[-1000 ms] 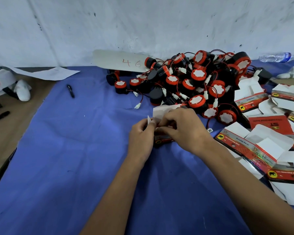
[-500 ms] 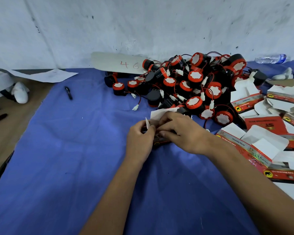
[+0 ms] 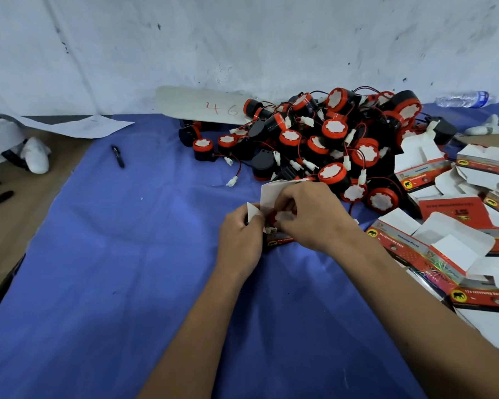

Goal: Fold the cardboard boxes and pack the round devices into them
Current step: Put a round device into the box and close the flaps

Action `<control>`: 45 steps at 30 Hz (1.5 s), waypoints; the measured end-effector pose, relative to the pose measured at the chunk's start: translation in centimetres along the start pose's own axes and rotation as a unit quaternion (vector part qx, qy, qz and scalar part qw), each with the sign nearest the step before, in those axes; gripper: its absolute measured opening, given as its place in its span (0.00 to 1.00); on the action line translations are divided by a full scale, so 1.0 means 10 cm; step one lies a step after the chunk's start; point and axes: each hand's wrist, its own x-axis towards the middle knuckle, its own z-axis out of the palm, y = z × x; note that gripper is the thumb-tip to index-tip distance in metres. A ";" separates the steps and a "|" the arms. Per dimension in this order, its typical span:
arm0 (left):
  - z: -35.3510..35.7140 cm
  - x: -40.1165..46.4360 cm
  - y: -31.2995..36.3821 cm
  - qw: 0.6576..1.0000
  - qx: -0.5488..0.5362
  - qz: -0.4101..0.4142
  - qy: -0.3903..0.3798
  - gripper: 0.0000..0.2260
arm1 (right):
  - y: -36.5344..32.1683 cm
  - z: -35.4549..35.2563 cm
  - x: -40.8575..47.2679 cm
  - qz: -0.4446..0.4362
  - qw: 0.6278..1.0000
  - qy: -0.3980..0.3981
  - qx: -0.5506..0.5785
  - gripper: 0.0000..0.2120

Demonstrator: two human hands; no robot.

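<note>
Between the two hands sits a small red box with its top open. One round device, red with a white middle, is in the mouth of that box. How deep it sits cannot be told, because fingers cover it. The left hand grips the left side of the box, and its thumb pinches a white side flap. The right hand curls over the top, and its fingers pinch the big white flap and press near the device.

Behind the hands lies a big pile of round devices, black with red rims, white middles, thin wires and little white plugs. To the right lies a heap of flat boxes, red outside and white inside, with a yellow badge that shows an animal. They are open and lie across each other.

Everything rests on a blue cloth. A black pen lies on the cloth to the left. A long pale card with red numbers leans by the wall behind the pile. A sheet of paper lies at the left, partly on a brown table. A plastic bottle lies on its side far to the right. The white wall has dark marks on it.
</note>
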 end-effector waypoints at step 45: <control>0.03 -0.02 0.03 0.999 -0.034 0.012 0.001 0.15 | 0.52 0.30 -0.26 0.118 0.803 0.101 0.576 0.09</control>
